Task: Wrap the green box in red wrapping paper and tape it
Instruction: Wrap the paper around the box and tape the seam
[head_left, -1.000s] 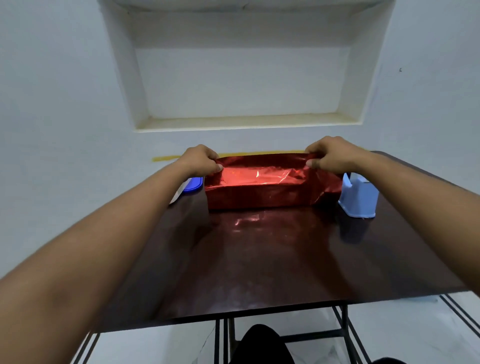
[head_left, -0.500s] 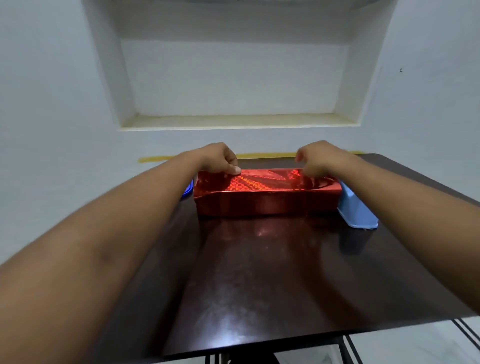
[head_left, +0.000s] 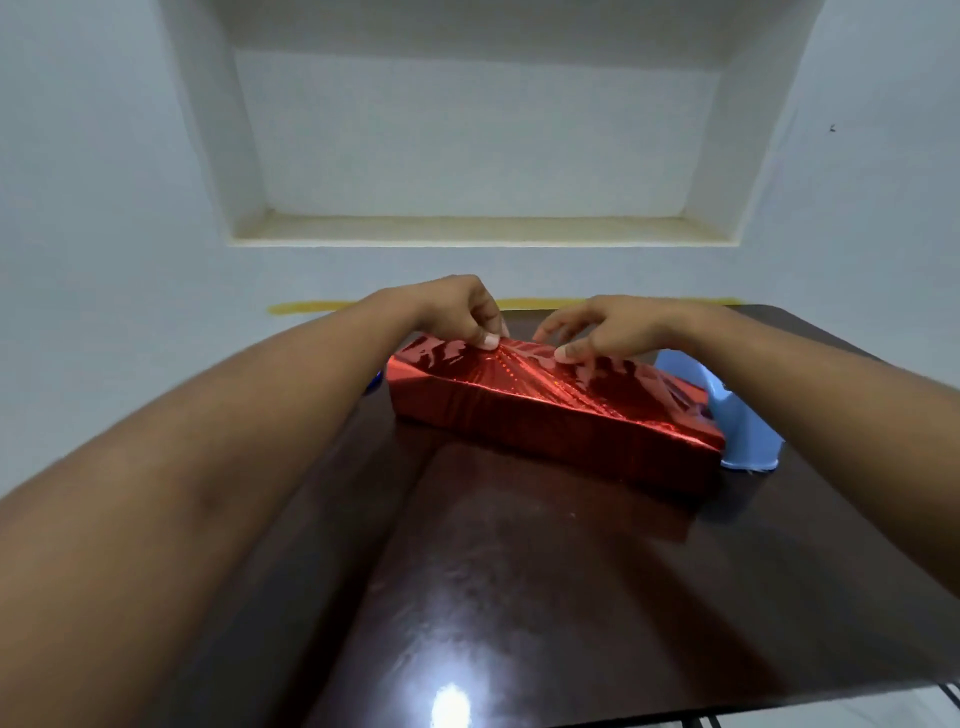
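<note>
The red wrapping paper (head_left: 545, 410) fully covers a long box that lies slantwise on the far part of the dark table (head_left: 519, 597); no green of the box shows. My left hand (head_left: 457, 312) pinches the paper on the box's top, near its left end, with curled fingers and thumb. Just to its right, my right hand (head_left: 602, 330) rests on the top of the box, its thumb tip and spread fingertips pressing the paper down. The paper's top shows creases that fan out from between the hands.
A light blue plastic holder (head_left: 743, 431) stands right behind the box's right end, touching it. A small dark blue thing (head_left: 373, 387) peeks out behind my left forearm. A white wall with a recessed niche (head_left: 478, 228) is close behind the table.
The paper has been folded down flat over the box's top. Both hands moved inward toward the middle, and the box now lies at a slant with its right end nearer me.
</note>
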